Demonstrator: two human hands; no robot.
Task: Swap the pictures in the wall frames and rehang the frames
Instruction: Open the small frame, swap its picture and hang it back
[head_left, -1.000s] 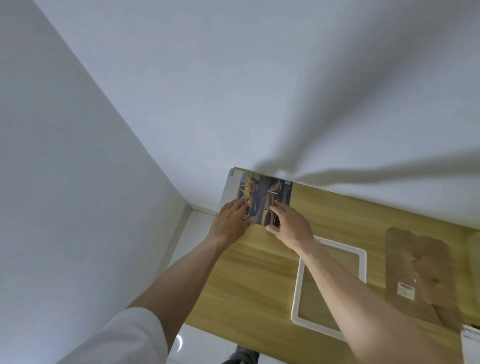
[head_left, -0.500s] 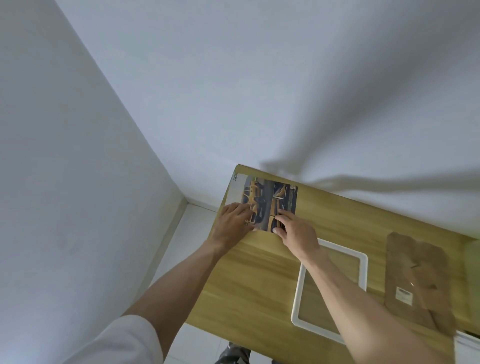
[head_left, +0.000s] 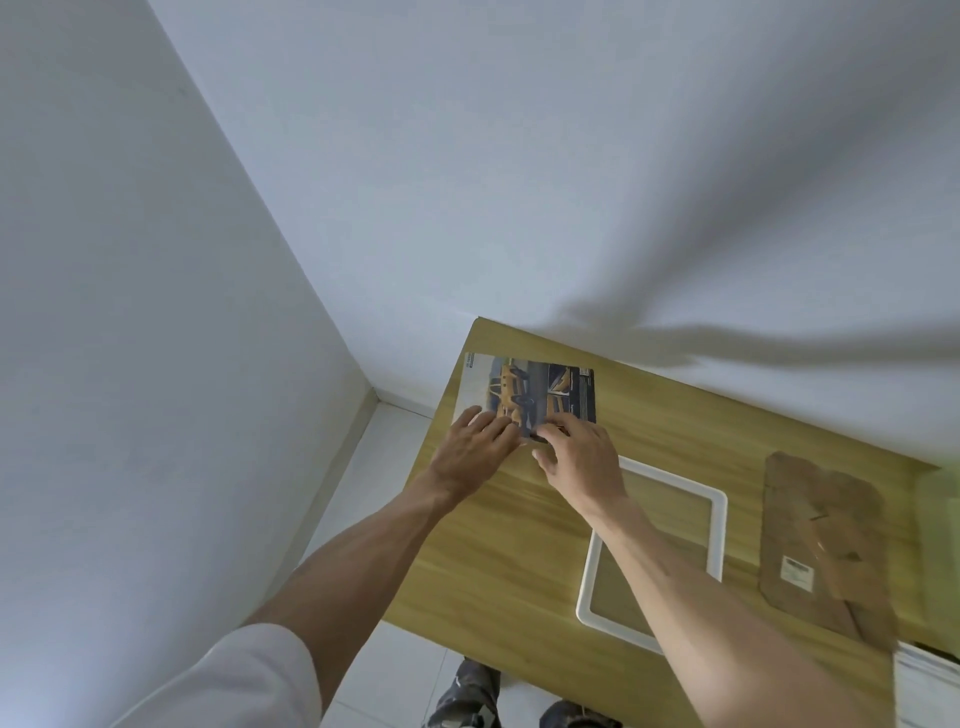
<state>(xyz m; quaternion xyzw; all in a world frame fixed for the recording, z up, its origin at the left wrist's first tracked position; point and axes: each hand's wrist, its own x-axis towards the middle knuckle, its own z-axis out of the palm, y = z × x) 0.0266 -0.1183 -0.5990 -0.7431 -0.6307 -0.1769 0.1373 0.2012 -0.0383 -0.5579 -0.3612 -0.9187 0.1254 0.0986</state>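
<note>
Both hands have edged closer together over the glossy yellow-car picture (head_left: 535, 395) at the wooden table's (head_left: 493, 545) far left corner.

Left hand (head_left: 475, 449) lies flat on it; right hand (head_left: 579, 457) pinches its near edge. Likely next: lifting it into the empty white frame (head_left: 722, 525) beside them.

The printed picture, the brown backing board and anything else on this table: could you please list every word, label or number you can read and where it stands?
No text here can be read.
Picture: small print along its left edge and in its dark right panel, too small and blurred.
Brown backing board: white sticker with dark print, too blurred.
White frame: no markings visible.
Wooden table: none visible.
</note>
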